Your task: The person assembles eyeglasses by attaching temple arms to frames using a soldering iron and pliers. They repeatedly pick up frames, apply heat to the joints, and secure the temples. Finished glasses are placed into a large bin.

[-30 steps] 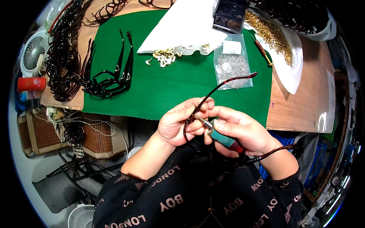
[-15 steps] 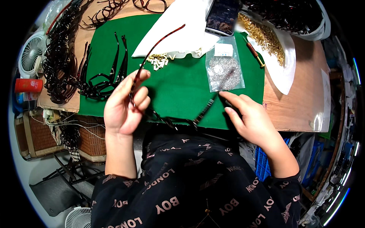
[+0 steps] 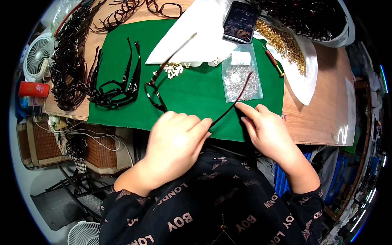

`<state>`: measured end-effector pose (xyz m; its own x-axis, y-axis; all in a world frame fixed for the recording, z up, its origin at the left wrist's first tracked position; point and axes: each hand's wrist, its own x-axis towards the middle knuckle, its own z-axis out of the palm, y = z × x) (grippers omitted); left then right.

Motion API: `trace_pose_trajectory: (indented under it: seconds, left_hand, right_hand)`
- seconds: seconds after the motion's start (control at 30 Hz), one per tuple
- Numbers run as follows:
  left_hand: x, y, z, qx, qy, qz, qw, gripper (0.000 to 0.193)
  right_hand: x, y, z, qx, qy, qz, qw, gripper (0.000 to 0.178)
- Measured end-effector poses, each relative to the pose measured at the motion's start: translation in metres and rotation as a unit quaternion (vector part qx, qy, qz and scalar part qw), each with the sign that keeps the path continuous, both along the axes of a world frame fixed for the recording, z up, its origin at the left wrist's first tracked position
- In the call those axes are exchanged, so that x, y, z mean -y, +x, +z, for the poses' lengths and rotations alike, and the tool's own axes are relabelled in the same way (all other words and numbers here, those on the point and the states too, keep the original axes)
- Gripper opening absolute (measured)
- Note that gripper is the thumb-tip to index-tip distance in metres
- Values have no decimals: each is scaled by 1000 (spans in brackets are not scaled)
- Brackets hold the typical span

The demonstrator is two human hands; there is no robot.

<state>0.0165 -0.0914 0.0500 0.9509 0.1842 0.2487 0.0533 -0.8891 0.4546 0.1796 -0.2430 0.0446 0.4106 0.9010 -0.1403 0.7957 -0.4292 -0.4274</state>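
Observation:
My left hand (image 3: 175, 139) is closed around the front of a dark tortoiseshell glasses frame (image 3: 155, 99), hiding much of it. One temple of the frame rises toward the white sheet. Its other temple (image 3: 223, 115) slants up from my left fingertips across the edge of a clear bag (image 3: 243, 90) of small silvery parts. My right hand (image 3: 267, 124) is at the right, thumb and index finger apart. Its index fingertip meets the second temple or lies right beside it. Several dark glasses frames (image 3: 116, 92) stand on the green mat (image 3: 183, 92) to the left.
Small gold and white pieces (image 3: 174, 70) lie by the white sheet (image 3: 192, 41). At the back are a phone (image 3: 240, 22) and a heap of gold parts (image 3: 283, 45). A screwdriver (image 3: 273, 62) lies on the right. A pile of dark frames (image 3: 67, 69) and a fan (image 3: 38, 57) flank the left.
My left hand has moved down and right, from the left temple to the frame's front near the other temple. The glasses have turned, and the second temple now reaches past my right fingertip.

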Motion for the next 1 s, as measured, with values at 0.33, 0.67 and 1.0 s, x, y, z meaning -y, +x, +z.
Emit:
trace_pose_trajectory:
  seconds: [0.33,0.67,1.0]
  left_hand:
    - [-8,-1,-73,160,-913,-186,325,38]
    - [1,4,-88,96,-929,-93,346,41]
    - [0,4,-88,56,-916,-126,376,40]
  right_hand:
    - [-7,-2,14,-731,4,-86,676,40]
    - [-30,-25,13,-760,-17,-108,640,38]
    - [-17,-29,8,-827,20,-124,548,39]
